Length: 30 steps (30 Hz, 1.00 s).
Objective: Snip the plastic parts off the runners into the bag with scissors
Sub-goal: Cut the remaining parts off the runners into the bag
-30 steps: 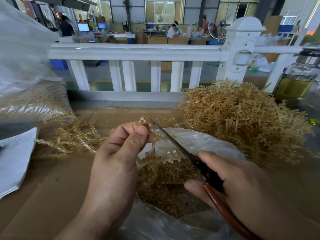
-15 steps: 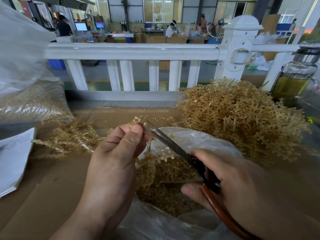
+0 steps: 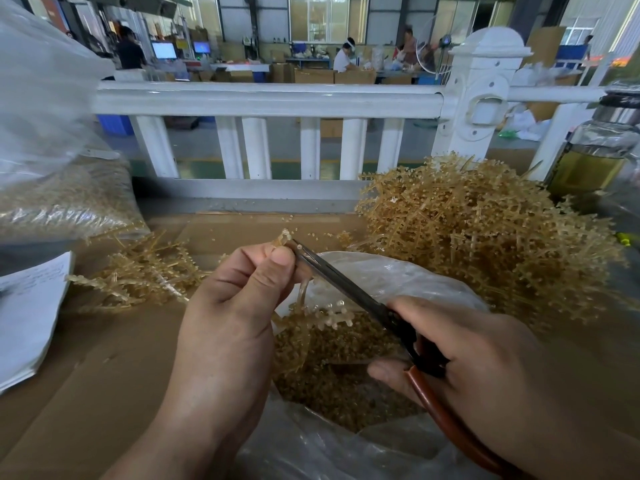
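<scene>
Above one bag (image 3: 398, 282): my left grip (image 3: 232, 306) pinches one runner (image 3: 302, 299), right grip (image 3: 485, 358) clasps one scissors (image 3: 346, 289); two runner heaps (image 3: 145, 275) (image 3: 485, 244) flank.

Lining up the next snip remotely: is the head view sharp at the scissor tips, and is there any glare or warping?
Head view: sharp where the scissors meet the runner pinched by the left hand. Head view's wide lens bows the railing and stretches the right hand near the corner. Soft sheen on the bag hides nothing. The far windows are bright and the background is soft.
</scene>
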Tool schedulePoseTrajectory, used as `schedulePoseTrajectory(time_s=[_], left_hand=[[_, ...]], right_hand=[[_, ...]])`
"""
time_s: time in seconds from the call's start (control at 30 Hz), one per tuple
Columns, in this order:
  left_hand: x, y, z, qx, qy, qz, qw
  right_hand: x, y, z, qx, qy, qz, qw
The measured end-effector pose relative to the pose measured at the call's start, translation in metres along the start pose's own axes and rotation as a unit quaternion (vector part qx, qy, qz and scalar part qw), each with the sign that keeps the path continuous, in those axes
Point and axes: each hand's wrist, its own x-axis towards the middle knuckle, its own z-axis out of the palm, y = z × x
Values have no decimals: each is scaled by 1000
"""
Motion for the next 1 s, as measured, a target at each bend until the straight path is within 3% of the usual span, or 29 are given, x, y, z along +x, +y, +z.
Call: schedulePoseTrajectory(time_s=[0.63, 1.0], left_hand=[[-2, 0, 2, 25, 5, 8, 1000], [-1, 0, 4, -16, 1, -6, 1000]], right_hand=[[1, 6, -4, -10, -6, -6, 1000], [0, 6, -4, -37, -11, 2, 999]])
